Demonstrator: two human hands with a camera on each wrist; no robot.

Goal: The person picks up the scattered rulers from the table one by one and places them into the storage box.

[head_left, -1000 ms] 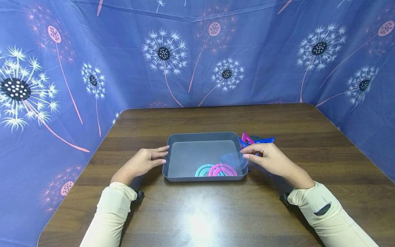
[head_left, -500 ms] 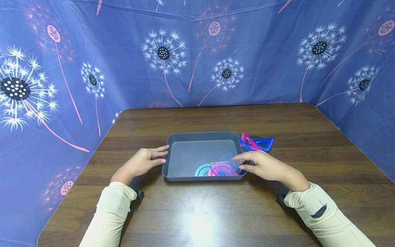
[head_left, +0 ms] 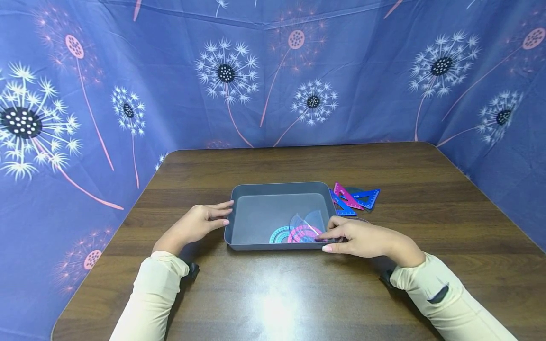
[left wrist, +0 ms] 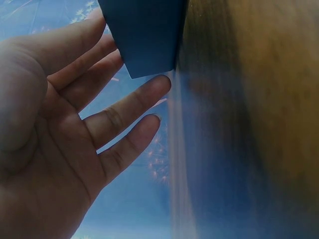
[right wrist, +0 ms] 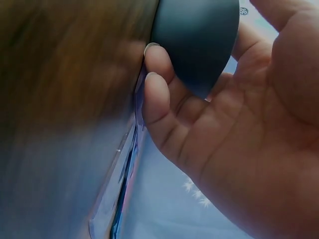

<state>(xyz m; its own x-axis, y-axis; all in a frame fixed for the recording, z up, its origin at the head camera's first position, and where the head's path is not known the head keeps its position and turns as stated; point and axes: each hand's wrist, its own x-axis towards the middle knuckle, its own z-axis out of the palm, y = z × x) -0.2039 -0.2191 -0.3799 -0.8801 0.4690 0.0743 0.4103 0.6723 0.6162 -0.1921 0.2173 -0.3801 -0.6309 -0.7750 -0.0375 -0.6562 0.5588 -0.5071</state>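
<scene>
On the counter (head_left: 298, 293) a grey tray (head_left: 243, 227) sat near centre, and the left hand (head_left: 196, 226) rested against its nine o'clock wall with fingers straight and relaxed, gripping nothing. The right hand (head_left: 356, 237) lay over the tray's five o'clock corner, fingers curled lightly, seemingly pinching a clear protractor (head_left: 304, 222) that leaned into the tray; whether it was truly gripped or merely touched I cannot tell for certain. Beneath it a teal protractor (head_left: 279, 235) and a pink protractor (head_left: 298, 233) already lay at the tray's six o'clock edge. Outside, at the tray's two o'clock, a pink set square (head_left: 346, 195) and blue set squares (head_left: 367, 198) waited on the wood. By my judgement the work stood about half done.
</scene>
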